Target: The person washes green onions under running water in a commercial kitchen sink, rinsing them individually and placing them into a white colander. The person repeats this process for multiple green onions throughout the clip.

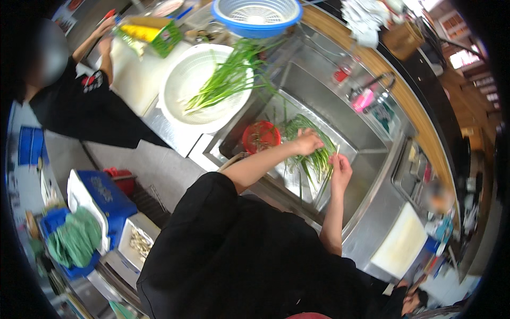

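Before me a bunch of green onions (299, 123) lies in the stainless steel sink (334, 99), partly on a metal sheet at its bottom. My left hand (308, 142) is over the bunch with its fingers bent; whether it grips any stalk is not clear. In my right hand (341, 169), at the near right side of the bunch, a single green onion (338, 149) is pinched, its white end pointing up. A red plastic basket (261, 136) with plant scraps sits in the sink left of the bunch. More green onions (223, 79) lie in a white colander (171, 91) beyond.
A blue basin (255, 26) stands past the colander. Along the sink's far side are a faucet (384, 85) and a pink item (362, 99). At left, a co-worker (95, 107) works by a white cutting board (131, 85). Another cutting board (399, 240) lies at right.
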A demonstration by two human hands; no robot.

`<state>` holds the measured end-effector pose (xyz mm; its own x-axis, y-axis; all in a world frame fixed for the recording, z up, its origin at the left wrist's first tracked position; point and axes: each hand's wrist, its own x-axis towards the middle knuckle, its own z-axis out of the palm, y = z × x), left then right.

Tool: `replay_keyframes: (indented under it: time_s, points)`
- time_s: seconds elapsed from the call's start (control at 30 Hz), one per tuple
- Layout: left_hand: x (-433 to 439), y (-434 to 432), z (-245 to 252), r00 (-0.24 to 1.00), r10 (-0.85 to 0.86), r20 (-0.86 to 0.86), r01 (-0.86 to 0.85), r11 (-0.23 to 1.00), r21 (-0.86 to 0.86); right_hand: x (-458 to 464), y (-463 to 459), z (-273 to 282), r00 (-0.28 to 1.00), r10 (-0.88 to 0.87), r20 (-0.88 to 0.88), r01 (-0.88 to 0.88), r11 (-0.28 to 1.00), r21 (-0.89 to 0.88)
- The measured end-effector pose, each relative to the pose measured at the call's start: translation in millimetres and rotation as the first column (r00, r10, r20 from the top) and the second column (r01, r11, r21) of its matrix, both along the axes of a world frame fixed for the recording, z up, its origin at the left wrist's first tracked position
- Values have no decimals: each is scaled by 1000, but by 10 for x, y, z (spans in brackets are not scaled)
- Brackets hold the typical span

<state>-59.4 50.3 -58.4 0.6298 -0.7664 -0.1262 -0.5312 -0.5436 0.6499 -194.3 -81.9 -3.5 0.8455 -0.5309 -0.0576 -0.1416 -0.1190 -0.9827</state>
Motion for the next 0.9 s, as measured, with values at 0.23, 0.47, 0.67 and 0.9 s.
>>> replay_keyframes:
  time_s: [0.23, 0.47, 0.67, 0.9]
  points:
    - [-668, 509, 351, 592, -30, -806, -704, 468, -535, 87, 817, -158, 975, 221, -3, -221, 975, -17]
    - [-593, 1388, 561, 704, 215, -677, -708, 282, -647, 421, 1580, 57, 843, 537, -38, -538, 837, -104]
    - [-809, 2300, 387, 605, 423, -674, -796, 290, -532, 952, 2006, 720, 705, 707, -55, -616, 572, -542]
    - [-1554, 3140, 327, 517, 431, -740, -852, 341, -397, 2055, 2945, 1759, 544, 837, 56, -233, 215, -948]
